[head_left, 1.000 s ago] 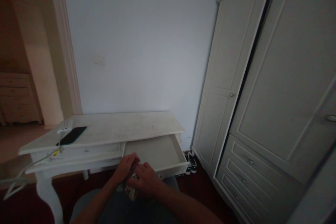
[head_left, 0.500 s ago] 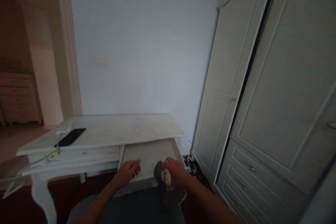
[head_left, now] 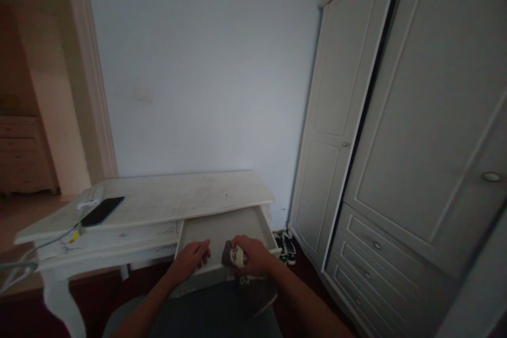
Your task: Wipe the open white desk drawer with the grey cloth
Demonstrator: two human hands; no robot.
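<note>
In the lower middle, my right hand [head_left: 251, 254] is wrapped round what looks like a dark grey shoe [head_left: 257, 293]. Its cream part shows by my fingers, and a pale edge runs along its lower right. Dim light blurs its details. My left hand [head_left: 194, 259] hovers to the left with loosely curled fingers; nothing shows in them. Both hands are over the front of a pulled-out white drawer [head_left: 216, 229], whose visible inside is bare. The drawer belongs to a worn white desk [head_left: 190, 187].
A black phone [head_left: 103, 211] lies on the desk's left side, near a white cable [head_left: 55, 241]. Dark shoes with white parts [head_left: 285, 247] stand on the floor right of the drawer. A grey-white wardrobe [head_left: 368, 169] fills the right side. My lap [head_left: 206, 311] is close below the drawer.
My right hand has shifted slightly left with the shoe, which has turned a little. My left hand keeps nearly the same place. The view has swung slightly to the right.
</note>
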